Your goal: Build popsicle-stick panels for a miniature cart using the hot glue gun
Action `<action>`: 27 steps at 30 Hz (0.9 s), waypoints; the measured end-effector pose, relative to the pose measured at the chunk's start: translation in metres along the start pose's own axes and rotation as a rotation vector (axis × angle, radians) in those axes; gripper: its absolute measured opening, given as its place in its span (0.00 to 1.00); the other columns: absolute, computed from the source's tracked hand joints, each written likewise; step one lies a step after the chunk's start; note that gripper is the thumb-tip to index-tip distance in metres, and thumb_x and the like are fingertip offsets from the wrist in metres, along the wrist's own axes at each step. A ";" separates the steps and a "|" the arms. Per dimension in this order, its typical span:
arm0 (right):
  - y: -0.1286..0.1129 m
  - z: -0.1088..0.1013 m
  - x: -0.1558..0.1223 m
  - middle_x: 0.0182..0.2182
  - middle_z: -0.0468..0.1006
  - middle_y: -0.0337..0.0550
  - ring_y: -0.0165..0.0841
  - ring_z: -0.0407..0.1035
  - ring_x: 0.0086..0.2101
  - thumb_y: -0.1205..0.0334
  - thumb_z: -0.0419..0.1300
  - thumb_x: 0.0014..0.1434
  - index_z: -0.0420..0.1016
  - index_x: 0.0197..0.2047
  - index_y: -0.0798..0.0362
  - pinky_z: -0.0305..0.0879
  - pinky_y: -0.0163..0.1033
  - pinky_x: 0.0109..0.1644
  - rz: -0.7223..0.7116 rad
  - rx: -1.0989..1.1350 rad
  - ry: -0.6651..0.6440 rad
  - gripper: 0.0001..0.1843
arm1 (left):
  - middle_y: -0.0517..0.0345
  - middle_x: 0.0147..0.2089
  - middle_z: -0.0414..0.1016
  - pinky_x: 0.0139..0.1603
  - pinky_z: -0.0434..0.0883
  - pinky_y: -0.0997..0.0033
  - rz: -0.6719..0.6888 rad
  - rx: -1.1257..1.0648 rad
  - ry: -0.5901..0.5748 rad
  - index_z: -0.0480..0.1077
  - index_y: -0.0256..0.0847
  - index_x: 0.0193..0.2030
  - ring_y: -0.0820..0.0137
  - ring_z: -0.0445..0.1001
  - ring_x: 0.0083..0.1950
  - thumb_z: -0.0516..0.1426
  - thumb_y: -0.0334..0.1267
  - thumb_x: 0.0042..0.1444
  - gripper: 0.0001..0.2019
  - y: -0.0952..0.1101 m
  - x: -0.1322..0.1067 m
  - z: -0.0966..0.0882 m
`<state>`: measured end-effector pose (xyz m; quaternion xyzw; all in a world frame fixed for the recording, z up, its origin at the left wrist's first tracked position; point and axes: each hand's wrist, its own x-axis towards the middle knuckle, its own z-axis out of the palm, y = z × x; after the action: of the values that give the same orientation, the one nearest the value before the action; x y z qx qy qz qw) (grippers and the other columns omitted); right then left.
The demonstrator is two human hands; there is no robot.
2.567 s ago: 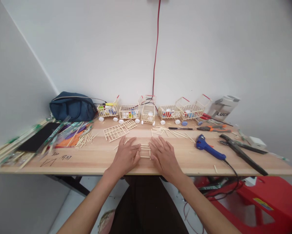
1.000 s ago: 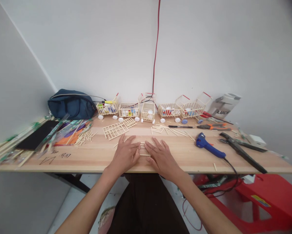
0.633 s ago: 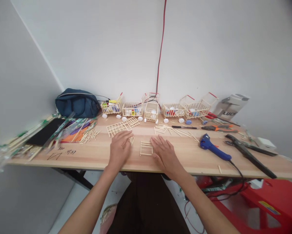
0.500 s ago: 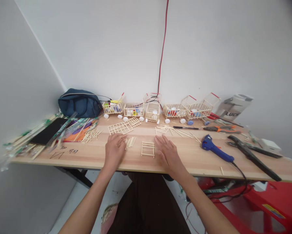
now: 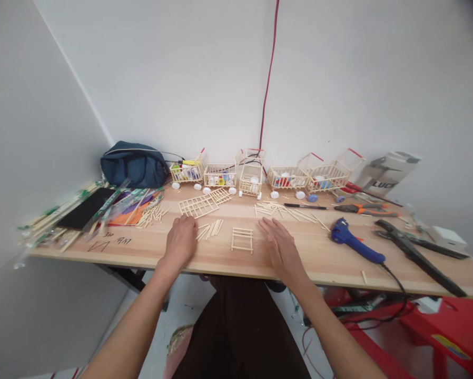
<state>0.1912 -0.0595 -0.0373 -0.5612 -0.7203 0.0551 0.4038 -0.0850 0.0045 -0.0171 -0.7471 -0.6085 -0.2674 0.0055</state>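
Stick frame point(image 5: 242, 237) flat on the table point(image 5: 216, 261), barred left to right. Lying just left of the right hand point(image 5: 282, 246), untouched; farther from the left hand point(image 5: 182, 239), with loose sticks point(image 5: 214, 228) between. Nearer right: fingers spread, holding nothing visible. Left: fingers curled, cannot tell whether pinching anything.

Short, straight pale-wood sticks point(image 5: 210, 229), perhaps touching my left hand point(image 5: 181, 238), lie left of the square pale-wood frame point(image 5: 242, 237), wheeled pale-wood carts point(image 5: 249, 186) behind.
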 end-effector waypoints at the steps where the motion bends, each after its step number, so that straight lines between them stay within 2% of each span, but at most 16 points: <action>1: 0.000 -0.001 0.000 0.62 0.69 0.50 0.42 0.55 0.65 0.50 0.38 0.70 0.70 0.61 0.55 0.52 0.58 0.68 0.009 0.016 0.018 0.30 | 0.48 0.36 0.73 0.41 0.66 0.60 -0.019 -0.007 0.005 0.64 0.43 0.28 0.56 0.70 0.42 0.50 0.29 0.56 0.08 -0.001 0.000 0.001; 4: -0.003 -0.002 0.001 0.60 0.71 0.50 0.40 0.59 0.63 0.51 0.39 0.70 0.71 0.60 0.53 0.53 0.55 0.68 0.040 0.099 0.080 0.28 | 0.49 0.36 0.73 0.39 0.65 0.62 -0.098 -0.054 0.036 0.65 0.42 0.33 0.57 0.71 0.40 0.48 0.31 0.59 0.07 -0.003 -0.002 0.000; 8: -0.002 -0.009 0.001 0.60 0.71 0.51 0.38 0.62 0.61 0.51 0.41 0.69 0.70 0.60 0.53 0.56 0.51 0.67 0.124 0.215 0.171 0.27 | 0.56 0.32 0.75 0.37 0.66 0.68 -0.181 -0.174 0.075 0.66 0.42 0.37 0.64 0.74 0.34 0.46 0.35 0.62 0.08 -0.008 -0.004 -0.005; 10: 0.008 -0.021 -0.001 0.61 0.70 0.52 0.38 0.62 0.61 0.51 0.44 0.68 0.69 0.61 0.53 0.56 0.51 0.67 0.135 0.167 0.215 0.26 | 0.58 0.32 0.76 0.39 0.67 0.71 -0.193 -0.260 0.090 0.67 0.41 0.38 0.67 0.75 0.36 0.47 0.36 0.61 0.08 -0.011 -0.004 -0.007; 13: 0.040 -0.051 -0.007 0.59 0.71 0.55 0.43 0.64 0.59 0.50 0.49 0.64 0.70 0.60 0.54 0.57 0.55 0.65 0.103 -0.098 0.289 0.26 | 0.56 0.37 0.78 0.43 0.68 0.71 -0.200 -0.458 0.102 0.71 0.40 0.38 0.66 0.75 0.39 0.52 0.39 0.57 0.09 -0.015 -0.004 -0.007; 15: 0.067 -0.075 -0.014 0.55 0.73 0.60 0.49 0.65 0.56 0.50 0.50 0.63 0.70 0.59 0.58 0.60 0.58 0.60 0.126 -0.327 0.274 0.28 | 0.56 0.39 0.79 0.44 0.68 0.70 -0.201 -0.571 0.094 0.73 0.40 0.39 0.66 0.75 0.40 0.54 0.41 0.55 0.10 -0.015 -0.004 -0.005; 17: 0.093 -0.097 -0.022 0.51 0.74 0.65 0.56 0.67 0.52 0.50 0.51 0.60 0.72 0.57 0.60 0.63 0.61 0.53 0.234 -0.568 0.230 0.29 | 0.56 0.40 0.79 0.44 0.68 0.70 -0.180 -0.607 0.085 0.75 0.40 0.39 0.66 0.75 0.41 0.56 0.42 0.54 0.11 -0.013 -0.005 -0.005; 19: 0.110 -0.113 -0.028 0.48 0.74 0.69 0.59 0.69 0.47 0.50 0.54 0.59 0.73 0.56 0.60 0.65 0.61 0.46 0.357 -0.746 0.132 0.28 | 0.56 0.39 0.78 0.44 0.68 0.70 -0.136 -0.610 0.083 0.75 0.40 0.37 0.66 0.74 0.41 0.56 0.42 0.55 0.10 -0.009 -0.006 -0.006; 23: 0.120 -0.125 -0.028 0.46 0.75 0.69 0.62 0.70 0.43 0.53 0.53 0.59 0.73 0.57 0.60 0.64 0.61 0.42 0.459 -0.911 -0.013 0.28 | 0.57 0.38 0.77 0.42 0.66 0.71 -0.062 -0.578 0.029 0.76 0.40 0.36 0.67 0.73 0.40 0.55 0.43 0.57 0.11 -0.005 -0.008 -0.010; 27: 0.118 -0.131 -0.017 0.47 0.73 0.70 0.63 0.71 0.44 0.54 0.52 0.59 0.71 0.60 0.61 0.63 0.60 0.42 0.489 -0.946 -0.105 0.29 | 0.58 0.36 0.77 0.40 0.65 0.72 -0.089 -0.538 0.003 0.74 0.39 0.37 0.68 0.72 0.38 0.53 0.42 0.59 0.11 -0.007 -0.008 -0.009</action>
<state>0.3663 -0.0800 -0.0217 -0.8298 -0.5342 -0.1550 0.0457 -0.0961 -0.0040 -0.0148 -0.6938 -0.5478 -0.4204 -0.2043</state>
